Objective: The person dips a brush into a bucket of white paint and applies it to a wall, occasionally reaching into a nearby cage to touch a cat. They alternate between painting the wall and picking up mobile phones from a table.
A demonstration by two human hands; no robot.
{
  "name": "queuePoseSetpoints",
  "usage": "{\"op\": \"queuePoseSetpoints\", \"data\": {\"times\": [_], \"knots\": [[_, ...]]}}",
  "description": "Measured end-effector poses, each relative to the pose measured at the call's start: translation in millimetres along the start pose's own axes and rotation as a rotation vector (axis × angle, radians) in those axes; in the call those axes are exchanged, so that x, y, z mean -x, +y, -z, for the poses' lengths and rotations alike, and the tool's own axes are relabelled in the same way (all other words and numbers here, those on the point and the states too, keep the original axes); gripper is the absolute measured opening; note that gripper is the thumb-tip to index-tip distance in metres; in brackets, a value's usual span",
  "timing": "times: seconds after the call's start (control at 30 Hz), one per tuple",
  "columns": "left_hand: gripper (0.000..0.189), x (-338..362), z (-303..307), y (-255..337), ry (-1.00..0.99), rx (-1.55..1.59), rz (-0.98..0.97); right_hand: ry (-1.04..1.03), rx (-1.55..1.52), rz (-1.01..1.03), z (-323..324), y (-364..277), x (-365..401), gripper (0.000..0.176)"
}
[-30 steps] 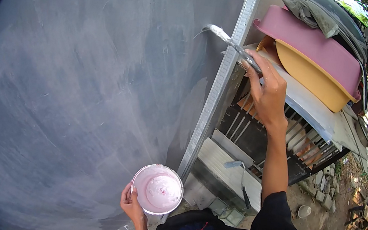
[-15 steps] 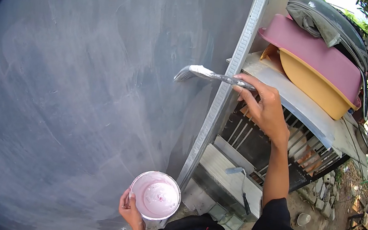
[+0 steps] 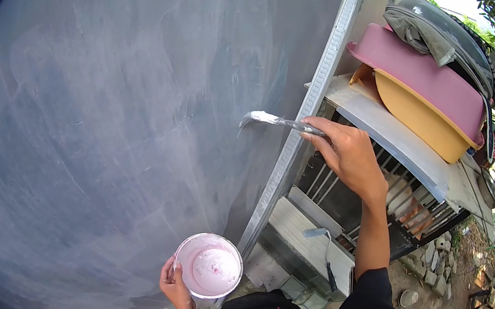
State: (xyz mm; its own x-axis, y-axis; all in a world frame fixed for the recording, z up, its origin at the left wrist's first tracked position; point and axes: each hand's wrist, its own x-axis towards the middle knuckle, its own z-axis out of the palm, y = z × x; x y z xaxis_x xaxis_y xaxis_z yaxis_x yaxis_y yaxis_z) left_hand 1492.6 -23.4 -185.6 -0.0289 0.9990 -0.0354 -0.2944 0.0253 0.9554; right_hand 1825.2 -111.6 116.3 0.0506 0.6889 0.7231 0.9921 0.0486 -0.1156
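My right hand (image 3: 344,156) grips the handle of a paint-coated brush (image 3: 269,119). Its bristles press against the grey wall (image 3: 124,123), close to the metal edge strip (image 3: 305,109). My left hand (image 3: 175,284) holds a small round bucket (image 3: 208,265) low down in front of my body. The bucket's inside is coated with pale pinkish-white paint. The wall shows streaky, wet-looking strokes over a large area.
Right of the wall stands a metal rack (image 3: 385,175) with a pink tub (image 3: 426,72) and a yellow tub (image 3: 423,117) stacked on top, under a grey bag (image 3: 432,29). A paint roller (image 3: 323,246) lies on a lower ledge. Stones and plants are on the ground at right.
My right hand has moved the brush down the wall along the metal strip, from high up to mid-height. The bucket in my left hand has dropped slightly.
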Motion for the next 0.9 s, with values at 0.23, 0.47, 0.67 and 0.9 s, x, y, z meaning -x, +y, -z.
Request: {"op": "queuePoseSetpoints", "data": {"times": [0.23, 0.47, 0.67, 0.9], "knots": [[0.029, 3, -1, 3, 0.039, 0.008, -0.022, 0.549, 0.208, 0.029, 3, 25, -28, 0.026], [0.029, 5, 5, -5, 0.073, 0.02, -0.031, 0.141, 0.01, 0.065, -3, 0, 3, 0.029], [0.028, 7, -1, 0, 0.066, 0.001, -0.047, -0.114, -0.426, -0.065, -19, -38, 58, 0.03], [0.028, 8, -32, 27, 0.033, -0.049, -0.072, -0.239, -0.608, -0.128, -43, -65, 133, 0.038]]}}
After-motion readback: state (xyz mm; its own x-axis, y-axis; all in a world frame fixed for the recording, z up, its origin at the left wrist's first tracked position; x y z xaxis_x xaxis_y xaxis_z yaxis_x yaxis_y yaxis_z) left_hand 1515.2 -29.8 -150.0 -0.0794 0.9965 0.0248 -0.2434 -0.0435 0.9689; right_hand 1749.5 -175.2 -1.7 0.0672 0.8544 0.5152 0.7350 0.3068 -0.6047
